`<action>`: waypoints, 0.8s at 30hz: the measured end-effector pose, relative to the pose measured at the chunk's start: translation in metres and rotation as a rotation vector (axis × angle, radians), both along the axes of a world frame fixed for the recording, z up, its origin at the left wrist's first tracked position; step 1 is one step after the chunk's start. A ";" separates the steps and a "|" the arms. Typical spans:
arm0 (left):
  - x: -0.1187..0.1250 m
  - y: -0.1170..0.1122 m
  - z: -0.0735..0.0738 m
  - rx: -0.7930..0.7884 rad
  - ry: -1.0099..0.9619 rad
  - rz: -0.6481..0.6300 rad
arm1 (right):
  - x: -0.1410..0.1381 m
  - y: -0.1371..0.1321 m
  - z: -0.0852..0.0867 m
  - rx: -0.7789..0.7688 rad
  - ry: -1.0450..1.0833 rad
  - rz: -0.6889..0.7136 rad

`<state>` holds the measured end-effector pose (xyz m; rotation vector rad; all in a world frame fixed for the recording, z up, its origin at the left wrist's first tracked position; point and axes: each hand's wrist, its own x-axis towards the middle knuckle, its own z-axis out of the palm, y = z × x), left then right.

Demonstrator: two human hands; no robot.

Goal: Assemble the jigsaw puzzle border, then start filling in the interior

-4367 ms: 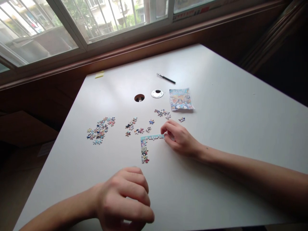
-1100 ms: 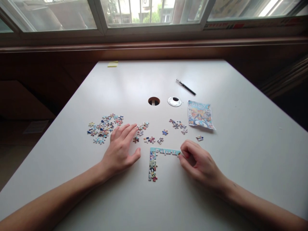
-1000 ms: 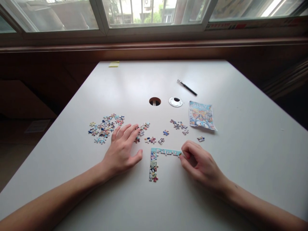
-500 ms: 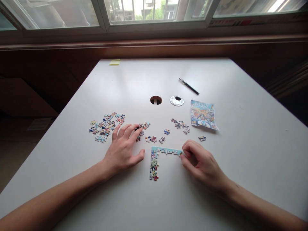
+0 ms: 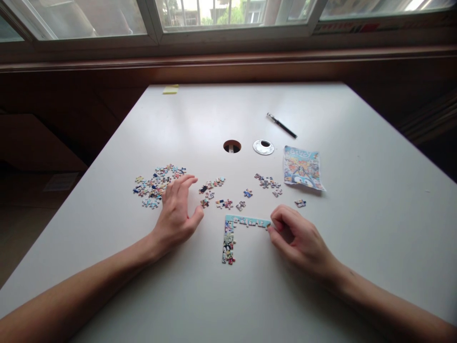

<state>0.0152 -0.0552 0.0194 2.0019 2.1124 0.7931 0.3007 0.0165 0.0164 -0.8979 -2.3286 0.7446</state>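
You're mid-puzzle: right hand (image 5: 300, 238), fingers pinched shut, presses the end of the L-shaped border strip (image 5: 235, 231) on the counter (image 5: 357, 228) w/ left hand (image 5: 176, 209) open over loose pieces (image 5: 157, 186); next likely needs an edge piece.

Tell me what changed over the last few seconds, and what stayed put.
The left hand came forward from the near edge of the table and now lies open beside the big pile of loose pieces, having drawn back left from the small cluster. The right hand has kept its fingertips at the right end of the joined L-shaped puzzle corner. Pen and picture sheet are unmoved.
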 end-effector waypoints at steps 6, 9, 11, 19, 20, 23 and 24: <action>0.000 -0.001 -0.001 0.000 -0.011 -0.001 | 0.001 0.001 -0.002 -0.022 -0.005 -0.008; 0.001 -0.002 -0.001 -0.018 0.006 -0.002 | 0.001 0.000 -0.003 -0.020 0.001 -0.007; 0.001 -0.001 -0.002 -0.029 0.017 -0.002 | 0.002 0.000 -0.003 -0.017 -0.002 -0.010; 0.000 0.000 -0.001 -0.043 0.078 -0.019 | 0.002 0.000 -0.003 -0.034 -0.007 -0.010; 0.001 0.000 -0.001 -0.042 0.082 -0.023 | 0.002 0.000 -0.003 -0.035 -0.006 -0.010; 0.001 -0.001 0.000 -0.036 0.088 -0.027 | 0.001 0.000 -0.003 -0.038 0.001 -0.008; 0.002 -0.001 0.000 -0.035 0.090 -0.027 | 0.001 0.000 -0.003 -0.039 0.004 -0.010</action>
